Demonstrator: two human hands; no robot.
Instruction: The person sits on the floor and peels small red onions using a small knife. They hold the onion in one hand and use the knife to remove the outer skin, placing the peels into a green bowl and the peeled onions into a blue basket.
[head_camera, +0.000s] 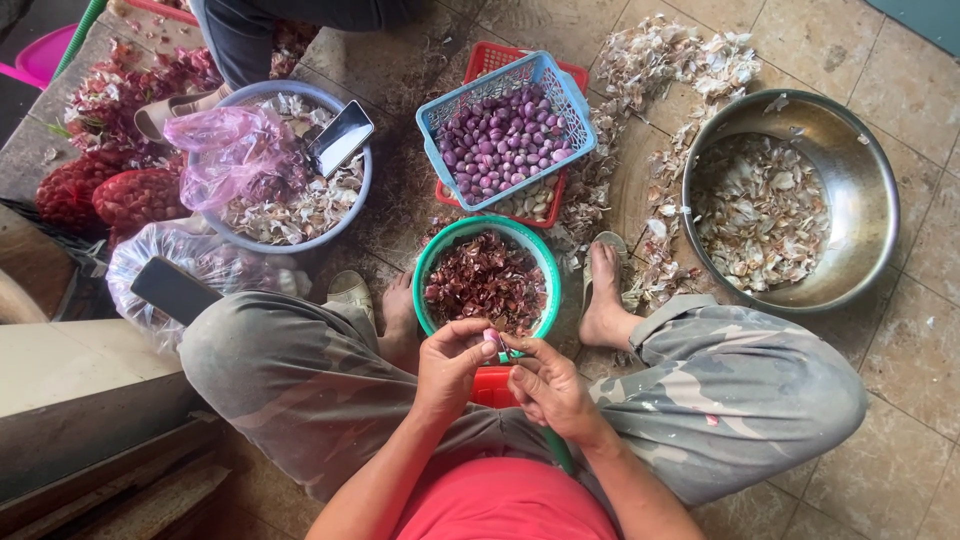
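Head view. My forearms ran out of the bottom edge, and my knees hid the floor beneath them. A second person at the top edge was cut off at the legs. What lay between my fingertips was mostly covered; only a small pinkish shallot (491, 339) showed, pale and glossy, held just above the near rim of the green bowl (432, 262), which was full of dark red skins. A thin blade-like object seemed to cross it, but the view was too small to be sure.

My left hand (452, 368) had its fingers curled together, thumb and forefinger pinching the shallot. My right hand (548, 388) was likewise curled, its fingertips pressed against the same shallot; the two hands touched there.

Beyond the green bowl stood a blue basket (575, 110) of peeled purple shallots, set on a red basket (485, 57). To the right, a steel basin (858, 150) held pale skins. To the left, a grey bowl (366, 176) carried skins, a pink bag (222, 142) and a phone (341, 137).
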